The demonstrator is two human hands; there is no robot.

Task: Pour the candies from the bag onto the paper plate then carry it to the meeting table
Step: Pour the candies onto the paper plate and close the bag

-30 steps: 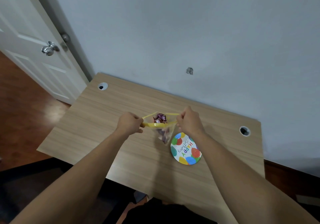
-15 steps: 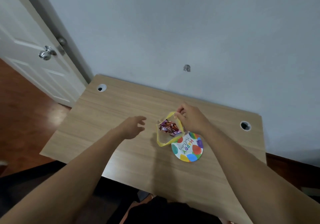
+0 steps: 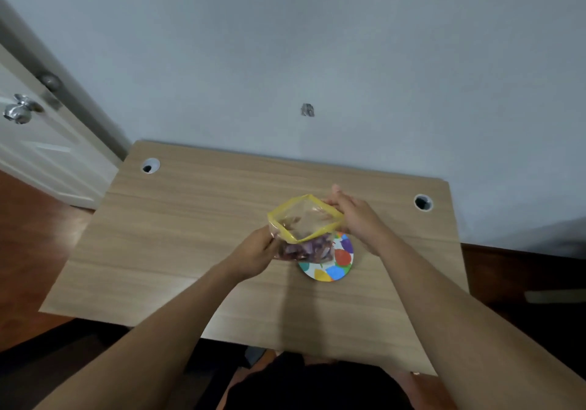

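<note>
Here, both hands (image 3: pixel 253 252) (image 3: pixel 356 219) grip the bag (image 3: pixel 304 228) over the plate (image 3: pixel 333 265) — no lettering readable.

Both hands, left (image 3: pixel 253 255) and right (image 3: pixel 358 219), gripping open candy bag (image 3: pixel 304 219) above paper plate (image 3: pixel 336 263), wooden desk (image 3: pixel 177 244)

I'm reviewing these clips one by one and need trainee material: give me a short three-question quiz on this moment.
1. True or false: the candies already lie loose on the paper plate.
2. Which hand grips the bag low down at its side: A) left hand, B) right hand?
3. Fill in: the bag's yellow mouth is ____ (open/sealed).

Key:
1. False; they are inside the bag, held over the plate on the desk.
2. A; the right hand is at the yellow rim.
3. Open.
</note>
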